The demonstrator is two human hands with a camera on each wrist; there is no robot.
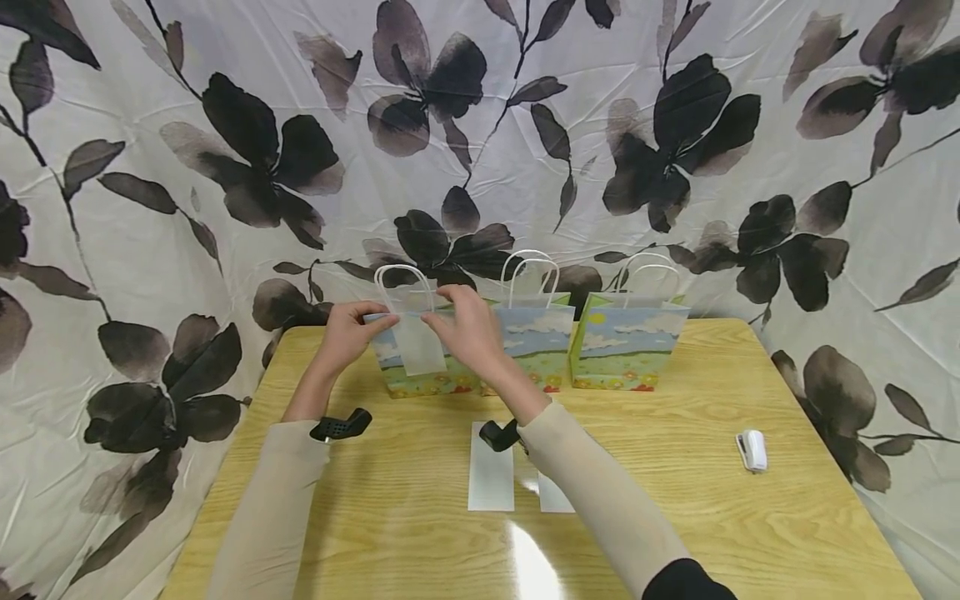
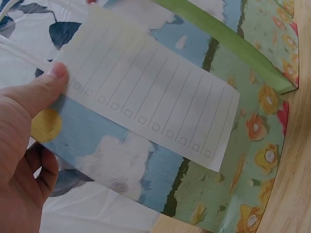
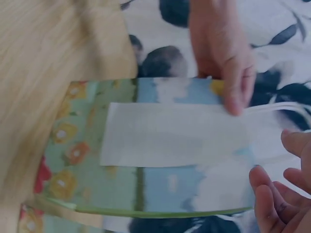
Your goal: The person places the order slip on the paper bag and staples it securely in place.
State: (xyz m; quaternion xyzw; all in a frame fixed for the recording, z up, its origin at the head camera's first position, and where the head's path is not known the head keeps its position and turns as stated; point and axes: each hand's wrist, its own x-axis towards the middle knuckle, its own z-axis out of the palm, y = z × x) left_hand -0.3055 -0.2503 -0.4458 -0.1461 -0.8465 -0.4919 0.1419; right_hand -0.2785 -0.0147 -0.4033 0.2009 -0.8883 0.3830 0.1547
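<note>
My left hand (image 1: pixel 348 337) pinches the top edge of the leftmost paper gift bag (image 1: pixel 390 354), thumb in front and fingers behind. Under that thumb, a lined checklist sheet (image 2: pixel 155 97) with small boxes lies against the bag's front and rises past its rim. Sky, clouds and flowers are printed on the bag, and white handles (image 1: pixel 401 268) stand up from it. My right hand (image 1: pixel 468 329) is at the same bag's upper right, thumb and fingers apart; in the right wrist view its fingertips (image 3: pixel 260 174) are beside the bag's top edge with nothing between them.
Two matching gift bags stand to the right, a middle one (image 1: pixel 536 342) and a right one (image 1: pixel 626 350). Two white sheets lie nearer, a left one (image 1: pixel 491 483) and another (image 1: pixel 553 496) partly under my right forearm. A white stapler (image 1: pixel 752 451) sits at the table's right.
</note>
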